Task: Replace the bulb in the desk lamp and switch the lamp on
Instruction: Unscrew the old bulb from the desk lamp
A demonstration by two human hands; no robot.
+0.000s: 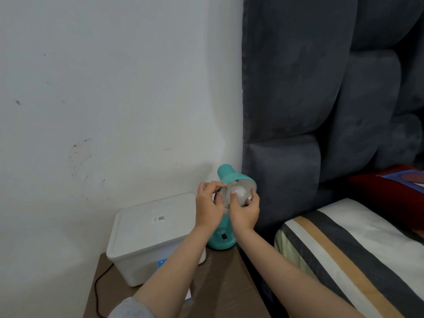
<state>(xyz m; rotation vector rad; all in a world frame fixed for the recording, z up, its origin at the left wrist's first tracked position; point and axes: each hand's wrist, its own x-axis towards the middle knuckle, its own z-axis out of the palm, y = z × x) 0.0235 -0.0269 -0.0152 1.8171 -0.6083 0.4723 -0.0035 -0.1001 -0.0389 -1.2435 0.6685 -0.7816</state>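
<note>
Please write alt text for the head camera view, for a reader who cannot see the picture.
A person's right hand grips a white bulb inside the shade of a teal desk lamp, while the left hand holds the shade's rim. The lamp stands on a brown bedside table beside a white lidded box, between a white wall and a dark padded headboard.

- The round teal plastic base of the desk lamp [221, 237], just below the two hands, bears faint pale raised letters above its black rocker switch [224, 236]; they look like "ATH", though blur keeps them unsure.
- The white rectangular plastic storage box [151, 235], left of the left hand [208, 206], carries a small white sticker [158, 218] on its lid with a dark code pattern; nothing on it can be read.
</note>
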